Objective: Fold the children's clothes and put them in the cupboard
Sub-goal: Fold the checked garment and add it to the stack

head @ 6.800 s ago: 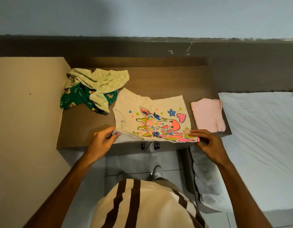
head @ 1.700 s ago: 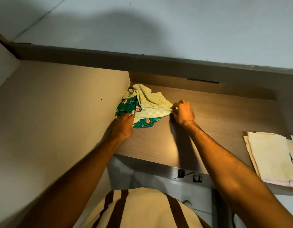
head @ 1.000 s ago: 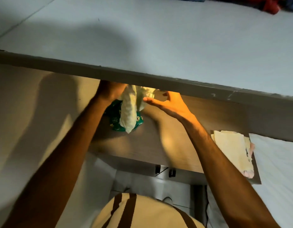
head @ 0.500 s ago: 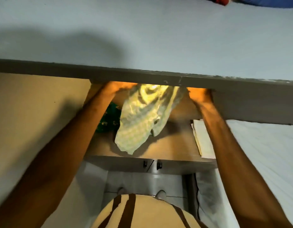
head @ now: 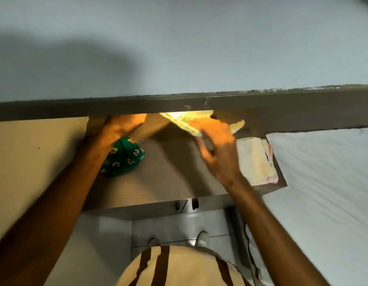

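Holding a pale yellow-green checked cotton garment [head: 188,121] up at the far edge of the brown wooden worktop [head: 164,182], the person is working with both arms stretched forward. The right hand [head: 217,149] is gripping the garment's near edge, the thumb and upper fingers curled over the cloth while the lower fingers [head: 203,153] are hanging loosely spread beneath it (motion blur is softening their outline). The left hand [head: 122,125] is reaching up under the dark ledge [head: 75,109] that runs along the wall; its fingers are lying close together and bright light is washing over them, so whether they are touching or pinching the garment cannot be told. The garment's top edge is sitting partly hidden behind that ledge, and a corner of it is sticking out to the right of the right hand.

A crumpled green children's garment printed with small yellow figures [head: 124,157] is lying on the worktop just beside the left forearm, towards the worktop's left side. A folded stack of cream and pink clothes [head: 256,162] is resting on the worktop's right end, near the right wrist. A white-sheeted bed [head: 323,182] is standing directly to the right of the worktop. The person's cream shirt with brown stripes [head: 174,267] is filling the bottom of the view, with two light shoes [head: 202,238] showing on the tiled floor [head: 168,226] below.
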